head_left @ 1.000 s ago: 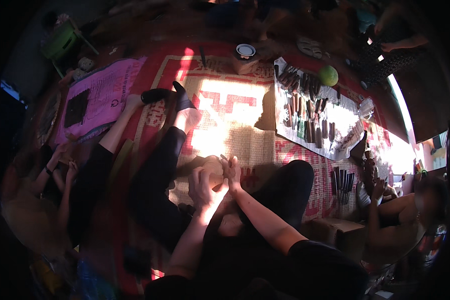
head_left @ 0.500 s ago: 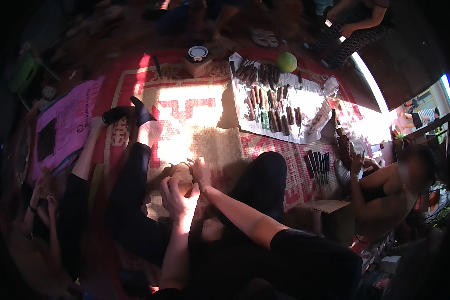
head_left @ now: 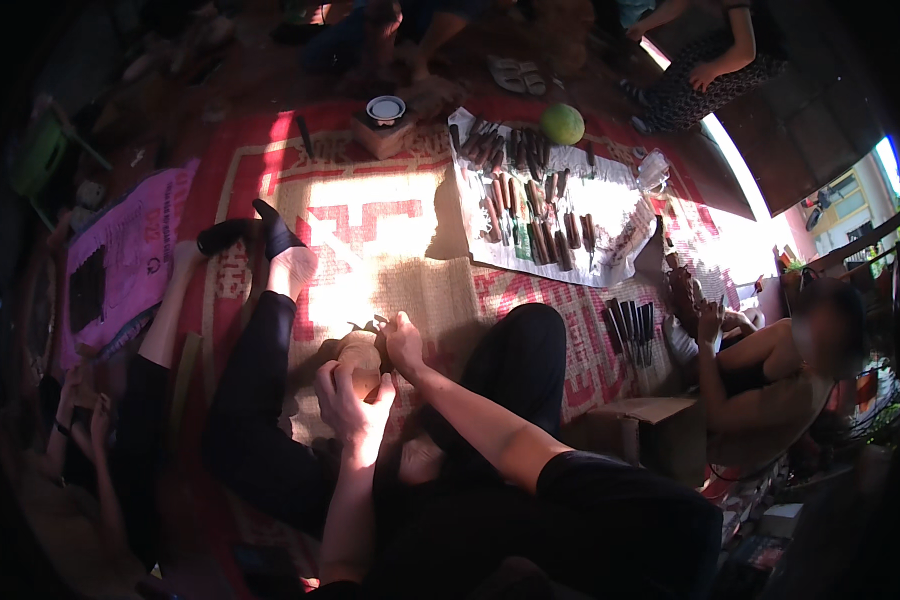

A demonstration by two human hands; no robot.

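Between my legs, over the woven mat, I have a rounded tan piece that looks like carved wood. My left hand grips its near end, thumb on the right side and fingers along the left. Against its upper right side my right hand is closed, fingers bent and pointing away from me. A small dark tip shows by those fingers at the piece's far end; whatever the hand holds is mostly hidden.
A white sheet beyond my right knee bears several wood-handled tools. A green ball-shaped fruit sits at its far edge. Dark-handled tools lie near a cardboard box. People sit at both sides. A bowl stands on a block.
My left hand has slid slightly nearer to me on the tan piece, so more of its surface shows. My right hand stays at its far right side. The whole view has shifted a little.
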